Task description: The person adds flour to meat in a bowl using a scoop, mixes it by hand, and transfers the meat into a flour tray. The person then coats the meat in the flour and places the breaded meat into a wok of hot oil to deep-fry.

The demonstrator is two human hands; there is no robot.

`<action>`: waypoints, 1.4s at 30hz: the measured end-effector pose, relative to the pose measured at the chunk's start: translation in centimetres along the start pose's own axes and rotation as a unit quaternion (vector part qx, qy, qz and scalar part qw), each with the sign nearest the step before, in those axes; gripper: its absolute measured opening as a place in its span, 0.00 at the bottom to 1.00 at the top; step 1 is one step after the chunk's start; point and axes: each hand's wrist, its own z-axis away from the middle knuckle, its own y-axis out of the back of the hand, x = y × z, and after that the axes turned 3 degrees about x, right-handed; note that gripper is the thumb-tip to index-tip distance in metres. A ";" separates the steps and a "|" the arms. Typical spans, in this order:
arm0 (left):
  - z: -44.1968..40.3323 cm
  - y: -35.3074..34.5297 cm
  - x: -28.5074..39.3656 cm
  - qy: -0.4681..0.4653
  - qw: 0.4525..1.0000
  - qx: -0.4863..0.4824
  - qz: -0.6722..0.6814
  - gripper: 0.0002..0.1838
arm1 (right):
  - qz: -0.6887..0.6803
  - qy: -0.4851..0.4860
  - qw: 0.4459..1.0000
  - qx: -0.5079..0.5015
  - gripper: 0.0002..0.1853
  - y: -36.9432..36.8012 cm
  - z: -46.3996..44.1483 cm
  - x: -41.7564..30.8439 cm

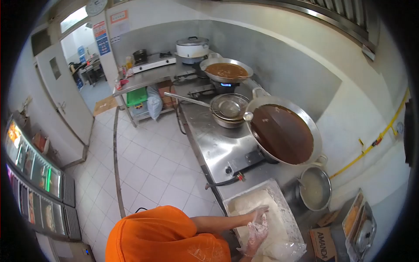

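A rectangular tray (231,201) of white flour (274,220) lies at the counter's near end. Both my hands are together over the flour. My left hand (260,213) reaches in from the left with its fingers curled. Just below it, my right hand (257,235) is heavily coated in white and bent toward the left one. Flour-covered fingers meet in the middle, and whatever may be between them is too small and white to make out. Crumpled clear plastic (293,251) shows at the tray's lower right corner.
Beyond the tray stands a wide pan of dark brown oil (286,133), with a metal pot of cloudy liquid (315,188) to its right. Strainers (229,106) rest on a pot. Farther back is another oil pan (227,70). A cardboard box (324,244) stands at lower right.
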 end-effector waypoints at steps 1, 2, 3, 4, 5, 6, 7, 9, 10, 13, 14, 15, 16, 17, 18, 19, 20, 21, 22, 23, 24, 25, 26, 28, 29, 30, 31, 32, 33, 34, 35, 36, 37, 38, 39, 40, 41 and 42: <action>-1.9 1.0 0.4 0.007 0.999 -0.031 0.023 0.22 | 0.006 -0.058 0.998 0.036 0.34 0.7 0.0 0.1; -8.5 6.6 -1.7 -0.070 0.983 -0.162 -0.050 0.10 | 0.010 -0.114 0.991 0.071 0.33 1.3 -0.5 0.6; -7.8 5.9 -2.0 -0.084 0.992 -0.087 -0.041 0.10 | 0.012 -0.172 0.979 0.106 0.33 1.7 -0.8 1.1; -5.2 4.9 -1.5 -0.098 0.995 -0.009 -0.032 0.09 | 0.005 -0.189 0.971 0.147 0.30 2.8 -1.1 2.6; -3.5 4.4 -1.4 -0.113 0.991 0.070 -0.023 0.09 | -0.001 -0.207 0.960 0.187 0.27 4.8 -1.3 4.7; -3.5 4.7 -1.7 -0.126 0.989 0.065 -0.037 0.10 | -0.008 -0.224 0.948 0.225 0.25 6.7 -1.3 6.3; -3.7 5.2 -2.0 -0.139 0.987 0.060 -0.052 0.12 | 0.019 -0.244 0.936 0.253 0.23 8.0 -1.1 6.9; -1.5 3.6 -1.8 -0.178 0.970 0.048 -0.161 0.14 | 0.072 -0.283 0.909 0.296 0.19 9.4 -1.5 8.3; 1.8 0.9 -1.1 -0.208 0.944 0.045 -0.253 0.17 | 0.087 -0.282 0.909 0.295 0.19 9.5 -1.5 8.8; 2.1 1.2 -2.2 -0.382 0.780 -0.121 -0.481 0.25 | 0.102 -0.240 0.929 0.262 0.19 8.8 -1.6 8.7; 0.7 0.8 -3.7 -0.422 0.810 -0.169 -0.371 0.23 | 0.108 -0.233 0.933 0.251 0.19 8.5 -1.8 8.2; 1.7 0.0 -3.4 -0.404 0.768 -0.140 -0.476 0.24 | 0.112 -0.224 0.937 0.244 0.19 8.2 -1.8 8.0; 3.7 -1.2 -3.7 -0.377 0.718 -0.111 -0.575 0.25 | 0.112 -0.221 0.939 0.240 0.18 7.9 -1.9 7.8; 5.0 -2.1 -3.8 -0.345 0.658 -0.083 -0.664 0.26 | 0.111 -0.218 0.940 0.236 0.18 7.7 -1.9 7.7; 5.0 -2.0 -3.7 -0.392 0.610 -0.025 -0.688 0.28 | 0.112 -0.216 0.942 0.230 0.18 7.5 -1.9 7.7; 4.5 -2.2 -3.0 -0.307 0.729 0.068 -0.607 0.29 | 0.109 -0.212 0.944 0.229 0.18 7.3 -1.9 7.7; 3.9 -2.3 -2.0 -0.211 0.822 0.159 -0.505 0.31 | 0.106 -0.210 0.945 0.226 0.18 7.0 -1.9 7.7; 3.9 -2.5 -1.5 -0.104 0.885 0.244 -0.383 0.34 | 0.104 -0.209 0.946 0.224 0.18 7.0 -1.8 7.8; 3.0 -1.6 -0.9 -0.202 0.841 0.255 -0.433 0.35 | 0.103 -0.207 0.947 0.224 0.18 6.8 -1.8 7.8; 2.1 -0.3 0.2 -0.296 0.785 0.261 -0.477 0.35 | 0.098 -0.206 0.947 0.226 0.18 6.8 -1.7 8.0; 2.0 0.1 0.5 -0.339 0.739 0.240 -0.530 0.35 | 0.091 -0.206 0.947 0.230 0.18 6.9 -1.6 8.2; 1.8 0.5 0.9 -0.383 0.686 0.222 -0.577 0.35 | 0.086 -0.204 0.947 0.232 0.18 7.2 -1.7 8.5; 1.6 0.6 0.9 -0.376 0.649 0.177 -0.638 0.35 | 0.072 -0.202 0.946 0.242 0.18 7.4 -2.0 8.7; 2.4 1.3 -0.6 -0.391 0.584 0.025 -0.711 0.32 | 0.037 -0.200 0.942 0.265 0.18 8.1 -3.2 9.3; 2.9 1.9 -1.9 -0.415 0.555 -0.081 -0.716 0.30 | 0.006 -0.196 0.938 0.287 0.18 8.5 -4.4 9.6; 3.3 2.3 -3.3 -0.435 0.521 -0.189 -0.710 0.28 | -0.023 -0.195 0.931 0.307 0.17 9.1 -5.5 9.8; 3.3 2.0 -4.1 -0.406 0.519 -0.213 -0.722 0.25 | -0.056 -0.189 0.923 0.330 0.17 9.4 -6.7 10.1; 3.2 1.6 -4.9 -0.377 0.516 -0.236 -0.732 0.23 | -0.085 -0.183 0.913 0.354 0.17 9.8 -7.8 10.1; 3.2 1.3 -5.8 -0.347 0.512 -0.258 -0.742 0.20 | -0.103 -0.176 0.905 0.372 0.17 10.2 -8.6 10.3; 2.8 1.5 -6.1 -0.419 0.543 -0.247 -0.685 0.19 | -0.120 -0.173 0.895 0.393 0.17 10.7 -9.2 10.2; 2.4 1.8 -6.6 -0.486 0.569 -0.232 -0.621 0.18 | -0.133 -0.167 0.884 0.416 0.17 11.2 -9.6 10.2; 3.1 1.1 -6.1 -0.462 0.574 -0.185 -0.651 0.17 | -0.143 -0.164 0.873 0.436 0.17 11.8 -9.8 10.1; 4.3 -0.2 -4.5 -0.434 0.575 -0.138 -0.680 0.16 | -0.149 -0.156 0.864 0.455 0.17 12.2 -9.9 10.0; 5.5 -1.2 -3.0 -0.402 0.573 -0.093 -0.708 0.15 | -0.134 -0.141 0.867 0.459 0.17 12.7 -9.4 10.2; 5.9 -1.5 -1.6 -0.375 0.693 -0.142 -0.599 0.13 | -0.015 -0.049 0.937 0.345 0.17 14.0 -8.4 10.3; 6.3 -1.9 -0.8 -0.349 0.740 -0.162 -0.552 0.13 | 0.081 0.071 0.965 0.239 0.18 15.3 -7.6 10.4; 6.9 -2.3 0.1 -0.353 0.735 -0.152 -0.558 0.12 | 0.063 0.042 0.964 0.254 0.18 14.8 -5.7 10.9; 7.4 -2.7 0.3 -0.369 0.695 -0.135 -0.602 0.12 | 0.045 0.013 0.962 0.270 0.19 13.9 -4.1 11.0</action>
